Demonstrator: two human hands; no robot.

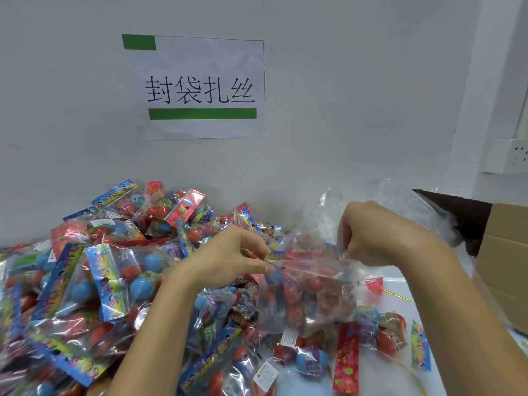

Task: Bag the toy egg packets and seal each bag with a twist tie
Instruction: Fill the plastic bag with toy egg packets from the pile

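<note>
A paper sign [201, 87] with green bars hangs on the wall, a socket [511, 160] right, a cardboard box [505, 261] below

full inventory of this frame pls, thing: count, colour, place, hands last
toy egg packets: many, too many to count; clear with multicoloured header cards and red and blue eggs; heaped on the table left and centre, a few loose at lower right
clear plastic bag: one, transparent, already holding packets; held up at centre right
twist tie: at least one, yellow; on the table right of the bag
empty clear bags: count unclear, transparent; behind the right hand
cardboard box: one, brown; right edge
paper sign: one, white with green bars and black characters; on the wall
wall socket: one, white; upper right
left hand: pinches the bag's mouth
right hand: grips the bag's mouth
</note>
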